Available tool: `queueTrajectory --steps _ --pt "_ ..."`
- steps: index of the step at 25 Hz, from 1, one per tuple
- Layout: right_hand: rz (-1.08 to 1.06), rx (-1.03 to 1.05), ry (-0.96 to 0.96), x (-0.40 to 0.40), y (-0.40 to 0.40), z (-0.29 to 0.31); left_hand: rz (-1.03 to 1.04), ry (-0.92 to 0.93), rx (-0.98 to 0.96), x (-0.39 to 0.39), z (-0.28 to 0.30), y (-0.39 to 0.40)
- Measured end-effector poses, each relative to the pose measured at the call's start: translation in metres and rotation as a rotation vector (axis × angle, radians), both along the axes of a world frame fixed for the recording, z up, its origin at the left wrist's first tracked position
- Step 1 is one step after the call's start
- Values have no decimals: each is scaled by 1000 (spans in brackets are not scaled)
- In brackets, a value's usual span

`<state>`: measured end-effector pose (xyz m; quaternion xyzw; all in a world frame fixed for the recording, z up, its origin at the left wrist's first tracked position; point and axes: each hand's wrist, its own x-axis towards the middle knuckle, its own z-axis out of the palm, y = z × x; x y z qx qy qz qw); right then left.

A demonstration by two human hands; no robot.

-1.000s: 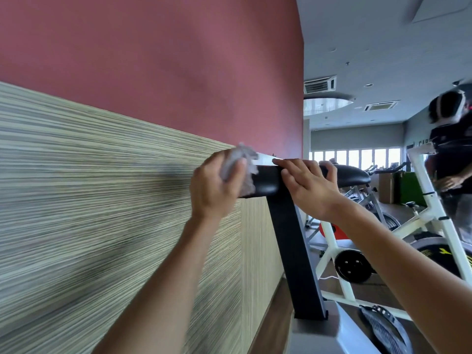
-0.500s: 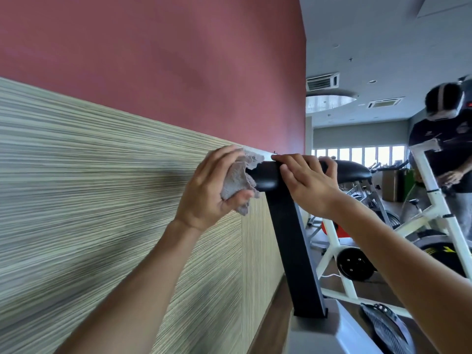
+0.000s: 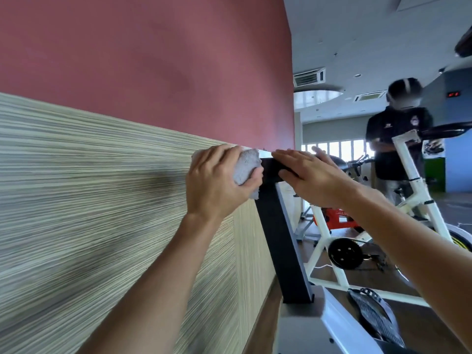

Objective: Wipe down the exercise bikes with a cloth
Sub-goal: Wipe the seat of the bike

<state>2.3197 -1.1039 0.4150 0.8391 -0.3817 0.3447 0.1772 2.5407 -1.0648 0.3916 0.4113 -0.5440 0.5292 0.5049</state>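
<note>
Nearest the camera, two bare forearms reach up from the bottom edge. Between them the grey-white bike frame (image 3: 301, 330) carries a black post (image 3: 281, 241) that rises at a slant toward the hands, and a black pedal (image 3: 375, 315) lies just to its right.

The left hand (image 3: 217, 185) grips a bunched grey cloth (image 3: 245, 167), fingers curled over the top and thumb under it, and presses it against the left end of the black saddle (image 3: 273, 168) atop the post. The right hand (image 3: 314, 175) lies on the saddle with fingers straight and flat, holding nothing; it hides most of the saddle's top.

Close behind on the left runs the wall, with a striped panel (image 3: 102, 200) below and red paint (image 3: 153, 60) above.

Farther right stands a white bike (image 3: 413, 180) with a black crank disc and a yellow-marked flywheel, and an orange machine (image 3: 334, 218) shows beyond it. A person (image 3: 398, 139) in a dark shirt stands behind the white bike, near its black handlebar (image 3: 444, 129). Windows (image 3: 337, 148) and ceiling vents close the far end of the room.
</note>
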Motion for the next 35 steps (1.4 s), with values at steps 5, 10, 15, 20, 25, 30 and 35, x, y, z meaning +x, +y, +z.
queueTrajectory --steps 5,10,15,20,25,30,35 --pt "-87 -111 -60 -25 -12 -20 327 63 135 -32 3 4" --pt "-14 -154 -110 -25 -24 -25 574 -282 296 -60 -3 -6" --pt "40 -143 -145 -29 -25 -21 365 -279 279 -23 10 12" --pt "32 -112 -172 -26 -23 -24 605 -4 445 -76 22 -1" --pt "32 -142 -121 -29 -15 -23 543 -138 474 -58 20 4" --pt "-74 -153 -159 -17 0 -27 83 48 288 -3 4 21" --pt "-8 -109 -31 24 13 -18 -254 392 427 20 12 19"
